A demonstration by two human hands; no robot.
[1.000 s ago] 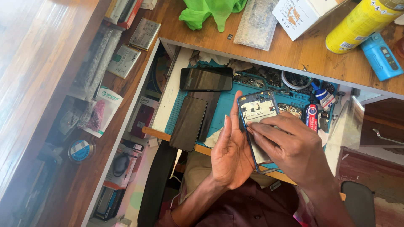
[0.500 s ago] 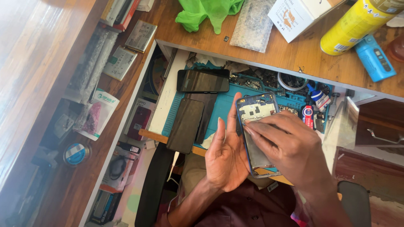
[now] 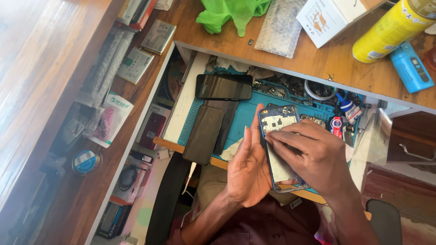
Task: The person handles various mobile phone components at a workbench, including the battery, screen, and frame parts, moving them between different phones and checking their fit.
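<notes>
An opened phone with a blue frame and bare inner parts lies face down over the teal work mat. My left hand stands on edge against the phone's left side, fingers straight. My right hand lies across the phone's lower half, fingertips pressing on its inner white plate. Two dark phones lie on the mat to the left.
A pull-out tray holds the mat, small glue bottles, a tape ring and loose parts. On the wooden desktop above sit a green cloth, a white box, a yellow can and a blue device.
Both hands stay on the opened phone. My right fingertips have slid slightly toward its left edge. The view has shifted a little.
</notes>
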